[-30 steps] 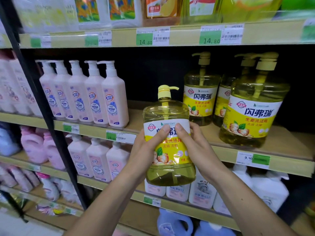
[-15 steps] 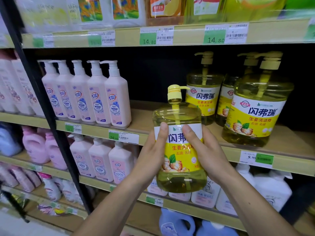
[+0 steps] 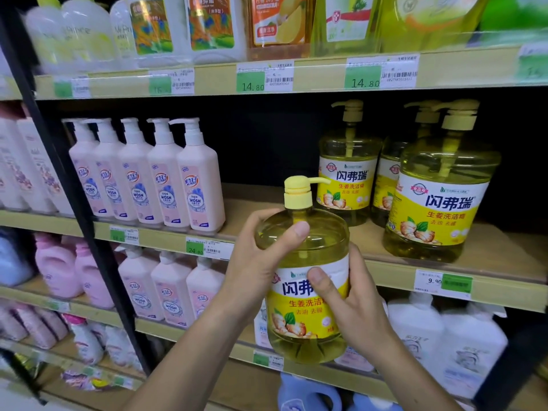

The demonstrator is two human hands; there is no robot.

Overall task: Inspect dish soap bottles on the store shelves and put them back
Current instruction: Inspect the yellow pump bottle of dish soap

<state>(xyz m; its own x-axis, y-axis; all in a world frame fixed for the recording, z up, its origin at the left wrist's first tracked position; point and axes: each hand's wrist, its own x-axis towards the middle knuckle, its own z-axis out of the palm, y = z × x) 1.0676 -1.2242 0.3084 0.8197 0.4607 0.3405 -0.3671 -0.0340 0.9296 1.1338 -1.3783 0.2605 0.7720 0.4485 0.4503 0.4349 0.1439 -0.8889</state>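
The yellow soap bottle (image 3: 305, 280) was held up in front of the shelf (image 3: 415, 268). The left hand (image 3: 255, 262) gripped its top and the right hand (image 3: 353, 304) gripped its label. Best was to hold tight, keep it straight, and slide it gently beside the other yellow bottles (image 3: 436, 200).

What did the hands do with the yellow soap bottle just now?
The left hand slid up from the label to grip the bottle at its shoulder, thumb near the pump. The bottle shifted right, toward the shelf. The right hand kept its grip on the label side. The bottles standing on the shelf stayed put.
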